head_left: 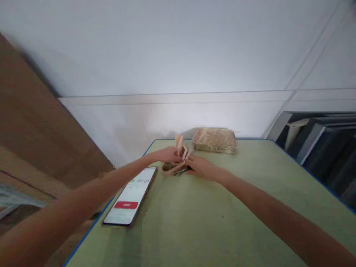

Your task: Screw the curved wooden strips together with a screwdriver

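My left hand (169, 155) is closed on a tan folded strip (179, 141), which looks like stiff paper or tape and stands up in bent loops above the fingers. Fingertips of my right hand (202, 167) pinch the right end of the same strip. Below the hands, a curved tan band (168, 172) rests on the table, partly covered by my left hand. A thin dark object (181, 171) lies beneath the strip by my right fingertips, too small and blurred to name.
The pale green table (178, 230) has a blue edge. On its left lies a phone (130, 196) with a timer on screen. A brown plastic-wrapped package (214, 140) sits at the back against the white wall (178, 55). Dark flat panels (325, 144) lean at the right.
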Motion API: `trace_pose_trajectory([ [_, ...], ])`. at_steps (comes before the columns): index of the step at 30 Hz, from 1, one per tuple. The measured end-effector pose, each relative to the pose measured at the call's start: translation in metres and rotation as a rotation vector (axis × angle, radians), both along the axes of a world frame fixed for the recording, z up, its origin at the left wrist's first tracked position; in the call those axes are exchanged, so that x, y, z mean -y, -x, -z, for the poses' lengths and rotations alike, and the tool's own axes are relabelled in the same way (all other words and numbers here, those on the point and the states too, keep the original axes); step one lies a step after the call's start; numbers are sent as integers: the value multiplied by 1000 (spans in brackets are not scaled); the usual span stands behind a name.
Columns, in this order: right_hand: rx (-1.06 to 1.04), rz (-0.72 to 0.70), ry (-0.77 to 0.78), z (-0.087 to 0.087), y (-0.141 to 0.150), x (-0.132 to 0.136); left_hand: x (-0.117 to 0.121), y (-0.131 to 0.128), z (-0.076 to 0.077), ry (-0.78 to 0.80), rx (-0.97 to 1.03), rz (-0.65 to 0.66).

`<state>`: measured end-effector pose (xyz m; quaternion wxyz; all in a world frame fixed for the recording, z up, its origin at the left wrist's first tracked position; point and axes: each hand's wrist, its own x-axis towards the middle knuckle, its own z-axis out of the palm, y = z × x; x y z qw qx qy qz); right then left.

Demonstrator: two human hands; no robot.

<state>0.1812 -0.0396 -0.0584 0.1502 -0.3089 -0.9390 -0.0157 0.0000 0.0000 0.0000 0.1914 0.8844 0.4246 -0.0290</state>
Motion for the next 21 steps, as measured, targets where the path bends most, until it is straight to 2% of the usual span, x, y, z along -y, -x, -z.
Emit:
trace_pose_trajectory([
  [7,36,-16,10,1,-2,15,18,1,1,-9,-19,-53],
  [12,31,6,-21,-5,-6,31,34,-4,5,-93,-24,-135],
  [17,37,48,-68,-27,-28,32,32,-11,-9,-208,-41,-199],
  [21,18,222,-140,-57,-60,18,17,-35,-32,-393,-20,-315],
])
